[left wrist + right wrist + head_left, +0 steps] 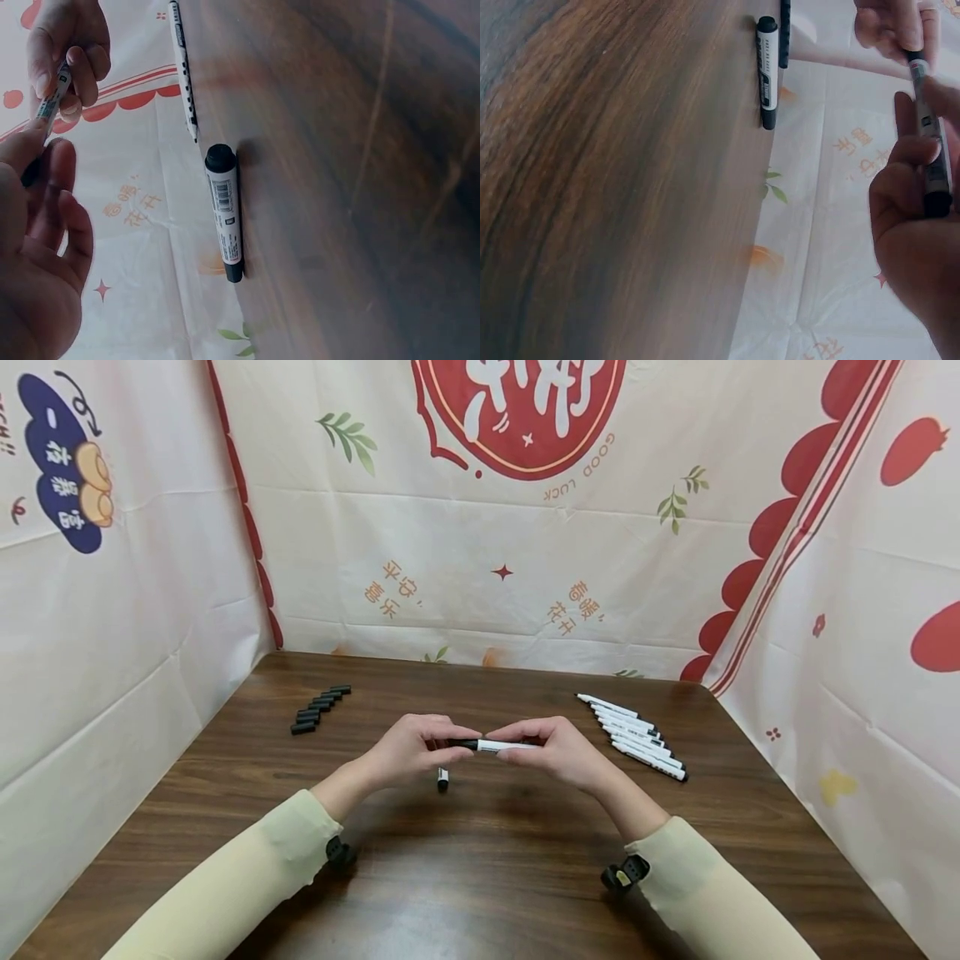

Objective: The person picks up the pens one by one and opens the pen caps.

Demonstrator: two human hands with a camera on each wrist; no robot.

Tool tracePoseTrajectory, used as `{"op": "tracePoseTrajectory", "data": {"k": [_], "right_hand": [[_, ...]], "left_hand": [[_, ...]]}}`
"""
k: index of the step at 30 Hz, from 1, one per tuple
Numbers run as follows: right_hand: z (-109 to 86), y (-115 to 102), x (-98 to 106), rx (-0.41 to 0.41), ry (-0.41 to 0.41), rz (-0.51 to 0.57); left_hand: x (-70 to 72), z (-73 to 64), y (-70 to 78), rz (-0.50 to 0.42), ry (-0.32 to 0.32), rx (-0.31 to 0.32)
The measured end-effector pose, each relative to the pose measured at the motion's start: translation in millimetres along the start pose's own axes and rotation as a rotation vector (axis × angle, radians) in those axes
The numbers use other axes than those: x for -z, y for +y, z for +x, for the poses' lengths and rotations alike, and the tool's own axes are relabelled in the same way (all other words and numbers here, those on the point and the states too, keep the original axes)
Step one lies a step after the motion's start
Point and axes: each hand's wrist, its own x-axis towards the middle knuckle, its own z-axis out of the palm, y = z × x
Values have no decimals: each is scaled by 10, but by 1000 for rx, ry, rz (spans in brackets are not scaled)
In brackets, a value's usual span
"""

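Note:
Above the table's middle, a white marker (489,746) is held level between both hands. My left hand (408,745) pinches its black cap (463,744) between thumb and fingers. The white barrel (922,101) is gripped by my right hand (561,750), with its black rear end towards the palm in the right wrist view. Cap and barrel meet in line between the fingertips. Another marker (227,217), white with black ends, lies on the table just beneath the left hand.
At the back left, several black caps (321,705) lie in a slanting row. Several white markers (633,732) lie side by side at the right, thin dark tips pointing left. Printed cloth (465,527) walls the brown wooden table (465,877) at the back and sides.

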Motion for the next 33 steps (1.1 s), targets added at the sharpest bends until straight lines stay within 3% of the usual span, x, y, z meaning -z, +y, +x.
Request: {"op": "tracePoseTrajectory", "data": {"k": [6, 11, 18, 22, 24, 30, 32, 33], "right_hand": [[-31, 30, -11, 16, 66, 81], [-11, 36, -43, 6, 100, 112], [11, 9, -63, -5, 75, 54], [12, 8, -68, 51, 92, -23], [10, 15, -67, 103, 100, -74], [11, 28, -41, 262, 117, -184], [20, 35, -12, 271, 113, -195], [21, 43, 13, 248, 116, -180]], "left_hand": [[5, -9, 21, -21, 89, -12], [-10, -6, 44, -23, 110, -5], [-38, -20, 16, -18, 129, -73], [-49, -26, 12, 10, 120, -104], [-51, -24, 30, 5, 111, -77], [-54, -4, 84, -79, 90, 84], [-42, 4, 75, -70, 98, 66], [-27, 9, 55, -42, 116, 21]]}}
